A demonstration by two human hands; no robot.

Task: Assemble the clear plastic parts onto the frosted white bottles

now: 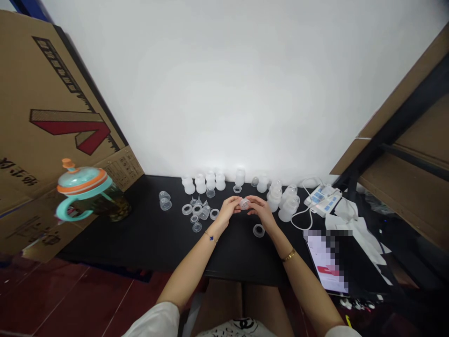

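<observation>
The part (pixel 244 203) you have in hand is small, round and translucent, with a whitish rim and a clearer middle. It sits at the clock's centre, held up in front of you over the black table (pixel 140 248), its round face tilted toward you. Finer detail is too small to make out.

Your left hand (pixel 229 209) comes in from seven o'clock and pinches the part's left edge, its fingertips drawn close together on the rim. Your right hand (pixel 260 208) comes in from five o'clock, fingers curved round the right edge, with the index against the rim and the thumb lower down. There is a small gap between that index and thumb; you cannot tell from here how firmly they press.

A loose ring (pixel 258 230) lies flat at five o'clock, just beside your right wrist. At twelve stands a lone bottle (pixel 240 178), with a second ring (pixel 237 189) in front of it. Four white bottles (pixel 200 184) line up at ten, near the wall (pixel 238 93). At nine you have a scatter of clear pieces (pixel 197 227), then two domed caps (pixel 165 204) farther out. More bottles (pixel 289 209) cluster at three.
</observation>
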